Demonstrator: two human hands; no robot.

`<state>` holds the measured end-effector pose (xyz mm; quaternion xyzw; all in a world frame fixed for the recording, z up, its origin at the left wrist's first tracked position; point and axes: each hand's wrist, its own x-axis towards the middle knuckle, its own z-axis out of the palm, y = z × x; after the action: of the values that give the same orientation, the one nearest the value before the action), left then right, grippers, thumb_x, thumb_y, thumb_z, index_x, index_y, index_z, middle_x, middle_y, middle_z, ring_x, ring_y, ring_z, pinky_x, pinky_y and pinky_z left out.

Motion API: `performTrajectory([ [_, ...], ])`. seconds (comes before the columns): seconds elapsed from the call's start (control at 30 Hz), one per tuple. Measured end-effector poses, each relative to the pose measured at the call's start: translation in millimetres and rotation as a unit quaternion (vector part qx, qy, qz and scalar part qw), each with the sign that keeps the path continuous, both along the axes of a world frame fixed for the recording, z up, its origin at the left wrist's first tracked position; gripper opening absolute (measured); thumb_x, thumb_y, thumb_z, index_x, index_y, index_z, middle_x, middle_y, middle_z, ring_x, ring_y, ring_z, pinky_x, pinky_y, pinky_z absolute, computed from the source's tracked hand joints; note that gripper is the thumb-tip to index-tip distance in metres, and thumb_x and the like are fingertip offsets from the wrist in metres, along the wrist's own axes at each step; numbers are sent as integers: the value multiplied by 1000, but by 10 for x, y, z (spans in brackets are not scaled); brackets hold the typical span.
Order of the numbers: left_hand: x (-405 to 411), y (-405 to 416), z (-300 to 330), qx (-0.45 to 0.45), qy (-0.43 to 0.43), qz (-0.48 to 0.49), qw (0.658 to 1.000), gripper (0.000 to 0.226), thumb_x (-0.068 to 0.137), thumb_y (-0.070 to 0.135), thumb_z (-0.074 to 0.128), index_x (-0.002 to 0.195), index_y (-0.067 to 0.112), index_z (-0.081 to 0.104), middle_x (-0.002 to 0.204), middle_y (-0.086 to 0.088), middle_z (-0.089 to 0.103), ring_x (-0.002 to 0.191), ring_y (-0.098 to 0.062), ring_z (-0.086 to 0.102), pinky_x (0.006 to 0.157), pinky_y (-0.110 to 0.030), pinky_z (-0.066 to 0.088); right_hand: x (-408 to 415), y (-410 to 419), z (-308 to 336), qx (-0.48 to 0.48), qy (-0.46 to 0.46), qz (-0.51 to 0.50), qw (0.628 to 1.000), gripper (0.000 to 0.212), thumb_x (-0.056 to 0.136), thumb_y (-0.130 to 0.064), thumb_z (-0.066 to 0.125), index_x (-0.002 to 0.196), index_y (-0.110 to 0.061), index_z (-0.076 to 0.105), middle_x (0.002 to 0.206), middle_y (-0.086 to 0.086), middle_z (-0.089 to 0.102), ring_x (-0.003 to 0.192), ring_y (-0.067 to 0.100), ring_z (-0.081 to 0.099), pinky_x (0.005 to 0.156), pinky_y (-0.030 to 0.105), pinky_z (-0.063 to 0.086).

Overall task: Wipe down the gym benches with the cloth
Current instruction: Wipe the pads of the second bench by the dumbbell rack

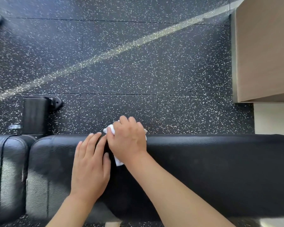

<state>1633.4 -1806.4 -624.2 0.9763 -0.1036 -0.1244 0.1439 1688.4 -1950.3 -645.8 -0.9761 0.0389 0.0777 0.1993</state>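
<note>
Two hands on a black padded vinyl bench: right hand grasps a crumpled white cloth at the far edge; left hand rests flat, fingers relaxed.

A white cloth against a glossy black padded bench; beyond the bench, black floor speckled white, with a tan cabinet alongside.
</note>
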Motion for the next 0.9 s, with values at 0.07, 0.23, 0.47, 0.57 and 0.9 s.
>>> performTrajectory([
  [0.07,1,-75,7,5,-6,20,1000,55,99,29,39,147,10,56,152,-10,54,147,-36,42,124,-59,28,21,-92,-5,4,2,11,1000,46,95,-46,41,73,-17,70,79,1,61,74,27,58,63,37,44],
  [0.23,-17,-512,26,28,-10,7,1000,49,101,32,40,141,14,61,145,-4,62,142,-33,49,121,-67,22,-176,-1049,-47,-30,7,10,999,47,92,-46,37,69,-18,67,76,1,58,72,28,56,58,34,38],
  [0.47,-145,-1781,-43,-9,10,-91,996,46,103,34,40,138,17,63,136,1,65,129,-27,59,121,-62,30,-813,-3310,-74,-227,128,116,958,31,89,-29,34,97,-27,63,88,-2,55,83,28,47,70,38,41],
  [0.57,-186,-2062,-98,17,3,-66,998,46,98,31,42,134,17,67,131,0,67,122,-29,61,119,-61,32,-941,-3624,84,-196,66,-55,977,17,86,-28,57,73,-18,63,72,-1,52,70,26,44,57,34,34],
  [0.9,-202,-2164,-105,36,-14,-49,998,48,94,28,38,128,13,68,125,-3,69,117,-31,63,116,-58,34,-518,-2102,81,-76,9,-60,995,29,94,-39,64,70,-21,67,80,-1,60,75,24,55,63,38,40],
])
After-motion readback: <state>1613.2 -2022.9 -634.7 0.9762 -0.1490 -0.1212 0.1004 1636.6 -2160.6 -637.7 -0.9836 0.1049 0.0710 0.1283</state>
